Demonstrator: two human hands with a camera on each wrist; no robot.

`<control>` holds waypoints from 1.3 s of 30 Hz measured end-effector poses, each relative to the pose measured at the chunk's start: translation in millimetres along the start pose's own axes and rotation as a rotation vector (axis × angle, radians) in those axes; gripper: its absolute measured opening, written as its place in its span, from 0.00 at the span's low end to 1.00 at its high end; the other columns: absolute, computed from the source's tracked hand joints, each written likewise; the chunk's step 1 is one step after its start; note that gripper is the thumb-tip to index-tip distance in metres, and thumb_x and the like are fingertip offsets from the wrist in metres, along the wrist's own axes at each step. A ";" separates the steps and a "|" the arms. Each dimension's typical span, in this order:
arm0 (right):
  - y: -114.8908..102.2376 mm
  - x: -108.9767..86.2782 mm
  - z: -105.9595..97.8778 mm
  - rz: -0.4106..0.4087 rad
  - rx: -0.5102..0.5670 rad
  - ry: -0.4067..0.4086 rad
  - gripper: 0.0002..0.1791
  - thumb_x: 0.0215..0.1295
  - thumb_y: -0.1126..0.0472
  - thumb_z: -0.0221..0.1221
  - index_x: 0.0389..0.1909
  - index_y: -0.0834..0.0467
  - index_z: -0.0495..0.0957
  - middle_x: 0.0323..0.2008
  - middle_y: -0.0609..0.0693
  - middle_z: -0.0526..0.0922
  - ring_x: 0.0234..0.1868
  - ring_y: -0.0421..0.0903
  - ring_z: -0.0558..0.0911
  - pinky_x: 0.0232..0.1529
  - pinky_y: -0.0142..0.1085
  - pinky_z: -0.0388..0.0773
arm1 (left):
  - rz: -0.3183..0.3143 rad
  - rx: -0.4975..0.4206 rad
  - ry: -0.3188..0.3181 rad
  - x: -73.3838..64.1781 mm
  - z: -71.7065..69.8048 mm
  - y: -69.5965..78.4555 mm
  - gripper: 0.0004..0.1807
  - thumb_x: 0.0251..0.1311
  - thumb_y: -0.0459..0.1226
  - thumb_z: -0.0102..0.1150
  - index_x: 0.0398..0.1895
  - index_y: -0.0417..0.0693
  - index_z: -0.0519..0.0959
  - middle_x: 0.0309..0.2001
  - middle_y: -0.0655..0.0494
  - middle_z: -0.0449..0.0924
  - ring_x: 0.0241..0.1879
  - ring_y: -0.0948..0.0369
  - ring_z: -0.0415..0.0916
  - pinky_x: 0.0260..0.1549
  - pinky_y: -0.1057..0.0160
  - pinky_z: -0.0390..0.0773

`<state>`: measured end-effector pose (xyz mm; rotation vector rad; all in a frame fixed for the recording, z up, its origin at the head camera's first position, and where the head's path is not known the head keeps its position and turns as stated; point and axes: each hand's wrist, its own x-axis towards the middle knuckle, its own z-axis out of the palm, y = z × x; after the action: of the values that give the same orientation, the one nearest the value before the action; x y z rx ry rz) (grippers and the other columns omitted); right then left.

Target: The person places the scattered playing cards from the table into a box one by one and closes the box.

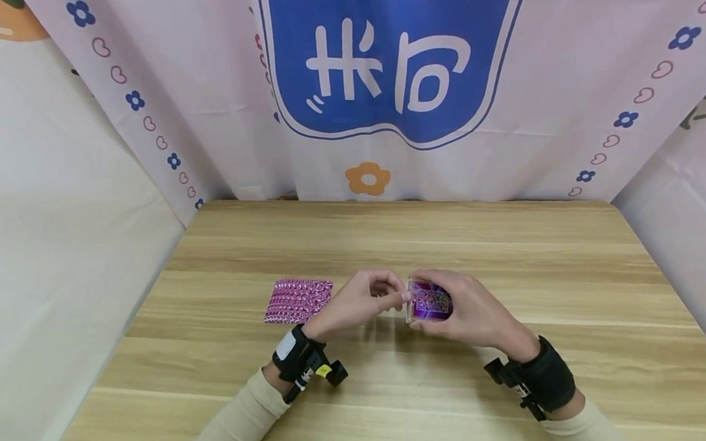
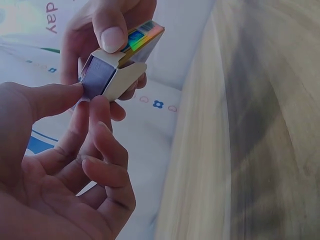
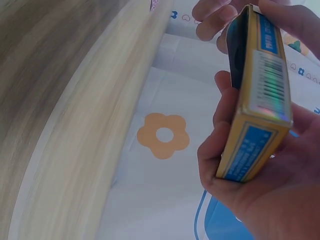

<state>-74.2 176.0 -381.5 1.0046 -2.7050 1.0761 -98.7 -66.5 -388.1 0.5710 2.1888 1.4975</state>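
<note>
Above the table, my right hand (image 1: 472, 309) grips a small card box (image 1: 431, 302) with a purple patterned face; its sides show gold and blue with a barcode in the right wrist view. One end of the box faces left with its white flap (image 2: 125, 80) folded out, and a dark grey surface shows inside. At that end the thumb and fingertip of my left hand (image 1: 358, 302) pinch the edge, other fingers loosely bent. Left of this hand, pink-and-white patterned cards (image 1: 297, 300) lie in overlapping rows on the table, partly covered by the hand.
The wooden table (image 1: 400, 393) reaches back to a white cloth (image 1: 233, 147) printed with a blue badge and flowers. More cloth hangs along the left and right sides. Each wrist wears a black strap with a small camera (image 1: 337, 373).
</note>
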 end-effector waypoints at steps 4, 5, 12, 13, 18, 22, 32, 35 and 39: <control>0.3 1.0 0.2 -0.004 -0.010 -0.001 0.40 0.55 0.51 0.79 0.67 0.61 0.77 0.59 0.59 0.87 0.51 0.51 0.89 0.48 0.38 0.88 | 0.008 0.038 -0.023 -1.1 -4.0 0.3 0.07 0.74 0.43 0.61 0.46 0.52 0.83 0.42 0.51 0.87 0.50 0.40 0.82 0.53 0.41 0.82; 0.3 1.4 0.0 -0.002 -0.010 -0.002 0.40 0.55 0.51 0.79 0.67 0.62 0.77 0.58 0.59 0.87 0.51 0.51 0.88 0.48 0.38 0.88 | 0.011 0.054 -0.024 -1.5 -5.9 0.8 0.07 0.75 0.43 0.61 0.46 0.52 0.83 0.43 0.50 0.87 0.50 0.41 0.82 0.53 0.42 0.83; 1.5 3.2 -3.6 0.022 -0.034 0.010 0.40 0.54 0.51 0.80 0.67 0.60 0.77 0.58 0.57 0.87 0.50 0.49 0.87 0.48 0.39 0.87 | 0.002 0.200 0.027 -6.7 -38.4 5.1 0.11 0.71 0.43 0.66 0.51 0.50 0.83 0.45 0.51 0.86 0.47 0.52 0.82 0.51 0.53 0.83; 1.5 3.3 -3.8 0.024 -0.033 0.011 0.40 0.54 0.51 0.80 0.67 0.60 0.77 0.58 0.57 0.87 0.50 0.49 0.87 0.48 0.40 0.88 | -0.011 0.239 0.021 -8.1 -45.5 4.6 0.13 0.69 0.43 0.67 0.52 0.50 0.82 0.47 0.51 0.86 0.48 0.54 0.82 0.52 0.54 0.82; 2.1 3.4 -3.9 0.017 -0.025 0.018 0.41 0.54 0.52 0.80 0.67 0.60 0.77 0.61 0.57 0.86 0.53 0.51 0.87 0.51 0.45 0.88 | -0.108 0.492 -0.062 -19.0 -81.1 -4.7 0.26 0.62 0.38 0.73 0.62 0.43 0.78 0.60 0.42 0.81 0.62 0.45 0.77 0.66 0.42 0.76; 2.5 2.3 -3.4 0.019 -0.018 0.013 0.41 0.53 0.52 0.80 0.68 0.58 0.76 0.62 0.57 0.85 0.53 0.50 0.87 0.52 0.45 0.88 | -0.260 0.707 -0.041 -26.0 -99.3 -14.6 0.32 0.55 0.43 0.79 0.60 0.43 0.78 0.68 0.39 0.73 0.71 0.39 0.62 0.69 0.35 0.70; 1.8 -1.1 -2.5 0.019 -0.009 0.006 0.42 0.53 0.51 0.81 0.68 0.57 0.76 0.61 0.56 0.85 0.52 0.48 0.87 0.50 0.41 0.88 | -0.365 0.787 -0.031 -23.4 -103.2 -35.9 0.45 0.39 0.54 0.87 0.63 0.54 0.75 0.55 0.43 0.67 0.56 0.45 0.57 0.50 0.50 0.73; 1.7 -1.1 -3.1 0.029 -0.009 0.002 0.43 0.53 0.50 0.81 0.68 0.57 0.76 0.62 0.55 0.85 0.53 0.48 0.87 0.51 0.41 0.88 | -0.346 0.791 -0.048 -21.1 -102.6 -41.2 0.45 0.37 0.54 0.87 0.63 0.58 0.77 0.54 0.43 0.67 0.54 0.46 0.58 0.48 0.52 0.72; 1.5 -0.7 -3.2 0.028 -0.012 0.001 0.42 0.53 0.50 0.81 0.68 0.57 0.76 0.62 0.55 0.85 0.53 0.48 0.87 0.51 0.42 0.87 | -0.350 0.795 -0.049 -18.4 -102.4 -46.4 0.44 0.37 0.54 0.88 0.62 0.61 0.77 0.56 0.43 0.67 0.54 0.46 0.60 0.49 0.50 0.71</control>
<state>-75.1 179.2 -380.1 0.9669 -2.7298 1.0631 -145.0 -170.2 -396.0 0.4074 2.6292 0.3990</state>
